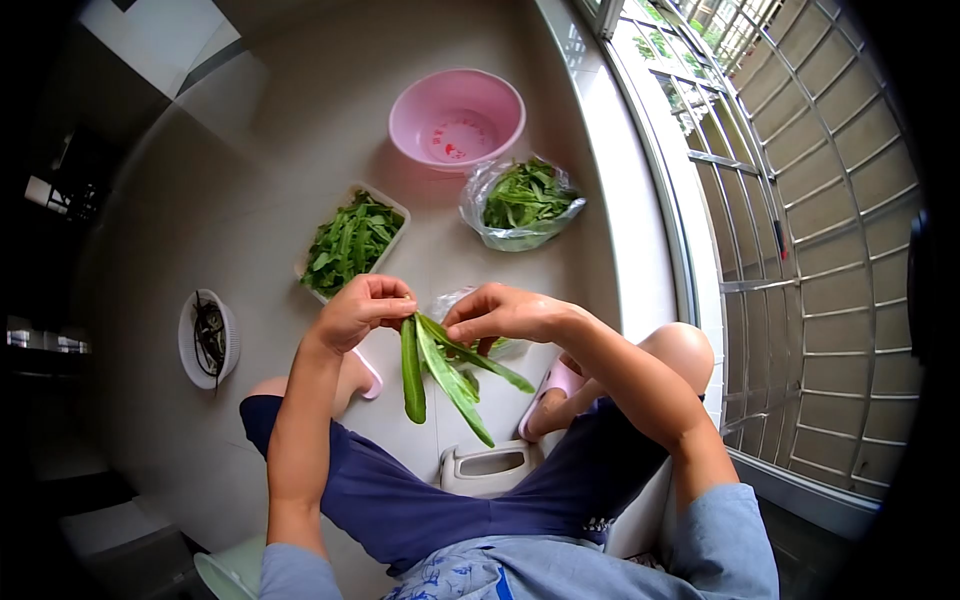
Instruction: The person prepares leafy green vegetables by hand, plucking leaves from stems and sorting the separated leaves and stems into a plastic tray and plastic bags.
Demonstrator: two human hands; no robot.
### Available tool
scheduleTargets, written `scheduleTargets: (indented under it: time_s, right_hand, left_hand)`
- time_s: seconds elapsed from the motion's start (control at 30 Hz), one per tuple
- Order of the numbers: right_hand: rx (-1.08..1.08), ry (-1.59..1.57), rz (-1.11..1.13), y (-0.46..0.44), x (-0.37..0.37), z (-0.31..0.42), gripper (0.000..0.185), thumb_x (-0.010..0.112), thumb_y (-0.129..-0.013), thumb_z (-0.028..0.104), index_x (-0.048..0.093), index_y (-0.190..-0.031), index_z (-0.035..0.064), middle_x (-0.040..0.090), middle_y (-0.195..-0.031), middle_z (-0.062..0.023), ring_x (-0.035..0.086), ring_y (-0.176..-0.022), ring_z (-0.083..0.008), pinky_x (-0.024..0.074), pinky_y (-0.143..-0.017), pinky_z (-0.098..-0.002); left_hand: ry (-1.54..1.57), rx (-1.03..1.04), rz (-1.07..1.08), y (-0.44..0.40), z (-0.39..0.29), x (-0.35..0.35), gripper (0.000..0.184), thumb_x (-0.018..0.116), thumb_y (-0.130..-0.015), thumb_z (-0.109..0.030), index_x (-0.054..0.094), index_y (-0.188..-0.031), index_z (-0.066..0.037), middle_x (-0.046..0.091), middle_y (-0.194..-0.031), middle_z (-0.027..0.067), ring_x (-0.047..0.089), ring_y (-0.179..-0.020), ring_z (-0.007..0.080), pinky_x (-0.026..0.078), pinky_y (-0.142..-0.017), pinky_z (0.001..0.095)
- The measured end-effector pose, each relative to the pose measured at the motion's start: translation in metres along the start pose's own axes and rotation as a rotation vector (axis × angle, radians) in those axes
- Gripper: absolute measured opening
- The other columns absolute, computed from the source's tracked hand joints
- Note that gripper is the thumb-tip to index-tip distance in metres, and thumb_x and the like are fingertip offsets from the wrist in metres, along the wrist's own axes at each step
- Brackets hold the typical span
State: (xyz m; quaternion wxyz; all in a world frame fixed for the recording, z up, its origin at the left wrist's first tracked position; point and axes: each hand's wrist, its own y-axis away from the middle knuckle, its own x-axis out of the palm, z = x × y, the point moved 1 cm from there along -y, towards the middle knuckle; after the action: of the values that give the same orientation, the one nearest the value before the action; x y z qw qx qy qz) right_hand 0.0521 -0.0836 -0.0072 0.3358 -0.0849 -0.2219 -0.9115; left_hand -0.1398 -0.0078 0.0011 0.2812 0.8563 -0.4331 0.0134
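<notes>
My left hand (367, 312) pinches a small bunch of long leafy greens (440, 365) at the stem end, and the leaves hang down above my lap. My right hand (505, 315) is curled with thumb and fingertips together at the upper part of one leaf. Behind and below the hands, a clear plastic bag (452, 300) with some greenery is partly hidden. Just beyond my left hand stands a rectangular tray of green leaves (352, 240). Farther off to the right is a clear bag of leaves (525, 198).
A pink basin (457, 115) with red print on its bottom stands at the far side. At left is a white basket (232, 340) holding dark strands. A plastic stool (490, 468) is between my legs. A window with metal bars (800, 240) runs along the right.
</notes>
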Motion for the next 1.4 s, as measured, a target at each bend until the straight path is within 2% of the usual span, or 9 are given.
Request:
scheduleTargets:
  time_s: [0.23,0.4,0.63,0.8,1.07,1.2,1.23,1.33,1.4]
  right_hand:
    - [-0.030,-0.040,-0.107,-0.005,0.002,0.000,0.028,0.055,-0.077,0.027,0.057,-0.089,0.0014,0.054,-0.071,0.0000,0.049,-0.068,-0.0065,0.0431,-0.061,-0.0206]
    - [-0.064,-0.001,-0.164,-0.012,0.005,-0.004,0.019,0.054,-0.078,0.020,0.058,-0.079,0.0014,0.051,-0.064,0.0003,0.044,-0.058,-0.0061,0.0361,-0.053,-0.0192]
    - [-0.060,-0.092,-0.232,-0.014,0.002,-0.010,0.016,0.054,-0.074,0.018,0.058,-0.076,0.0024,0.049,-0.061,0.0026,0.041,-0.055,-0.0045,0.0329,-0.049,-0.0183]
    - [-0.097,-0.365,-0.235,-0.018,0.000,-0.018,0.010,0.054,-0.076,0.010,0.056,-0.079,0.0013,0.054,-0.068,-0.0003,0.049,-0.058,-0.0061,0.0379,-0.053,-0.0170]
    - [-0.140,-0.711,-0.228,-0.018,0.004,-0.010,0.009,0.051,-0.076,0.009,0.054,-0.080,0.0016,0.055,-0.075,-0.0047,0.051,-0.064,-0.0110,0.0420,-0.060,-0.0215]
    - [-0.308,-0.644,-0.273,-0.017,-0.013,-0.011,0.009,0.049,-0.078,0.009,0.052,-0.082,0.0019,0.054,-0.078,-0.0066,0.051,-0.065,-0.0127,0.0422,-0.061,-0.0234]
    - [-0.270,-0.546,-0.288,-0.013,-0.015,-0.008,0.009,0.051,-0.079,0.012,0.053,-0.082,0.0033,0.055,-0.078,-0.0038,0.047,-0.061,-0.0065,0.0385,-0.054,-0.0178]
    - [-0.221,-0.403,-0.258,-0.013,-0.009,-0.004,0.011,0.051,-0.080,0.014,0.052,-0.083,0.0034,0.055,-0.078,-0.0025,0.049,-0.066,-0.0053,0.0410,-0.059,-0.0176]
    - [-0.164,-0.431,-0.178,-0.017,-0.006,-0.016,0.012,0.051,-0.080,0.014,0.052,-0.085,0.0035,0.054,-0.079,-0.0001,0.050,-0.067,-0.0053,0.0415,-0.059,-0.0174]
  left_hand:
    - [-0.009,0.009,0.002,-0.002,0.003,0.003,0.015,0.059,-0.072,-0.013,0.055,-0.078,0.000,0.055,-0.069,0.0039,0.054,-0.062,0.0105,0.044,-0.059,0.0221]
    - [-0.001,0.001,0.001,-0.004,0.005,0.008,0.015,0.059,-0.072,-0.013,0.055,-0.079,0.000,0.056,-0.071,0.0039,0.054,-0.063,0.0099,0.044,-0.060,0.0215]
    - [0.073,0.078,0.010,-0.005,0.008,0.012,0.013,0.057,-0.074,-0.012,0.054,-0.082,-0.002,0.056,-0.073,0.0028,0.052,-0.064,0.0080,0.042,-0.061,0.0200]
    - [0.087,0.141,0.006,-0.005,0.007,0.013,0.012,0.056,-0.075,-0.011,0.054,-0.082,-0.002,0.055,-0.075,0.0021,0.051,-0.068,0.0076,0.041,-0.064,0.0200]
    - [0.236,0.219,-0.015,-0.009,0.007,0.013,0.008,0.052,-0.077,-0.007,0.053,-0.084,-0.003,0.055,-0.078,0.0033,0.053,-0.072,0.0100,0.043,-0.067,0.0226]
    - [0.434,0.302,0.068,-0.007,0.005,0.011,0.008,0.051,-0.078,-0.007,0.052,-0.085,-0.002,0.056,-0.079,0.0051,0.053,-0.074,0.0127,0.043,-0.069,0.0245]
    - [0.474,0.324,0.100,-0.006,0.005,0.011,0.009,0.050,-0.078,-0.007,0.052,-0.085,-0.002,0.056,-0.080,0.0056,0.054,-0.075,0.0134,0.043,-0.070,0.0252]
    - [0.423,0.312,0.079,-0.007,0.005,0.010,0.012,0.054,-0.077,-0.010,0.055,-0.085,-0.003,0.056,-0.077,0.0035,0.050,-0.069,0.0092,0.039,-0.065,0.0212]
    - [0.407,0.316,0.068,-0.009,0.007,0.011,0.011,0.055,-0.076,-0.011,0.056,-0.085,-0.003,0.056,-0.077,0.0035,0.049,-0.068,0.0089,0.038,-0.064,0.0208]
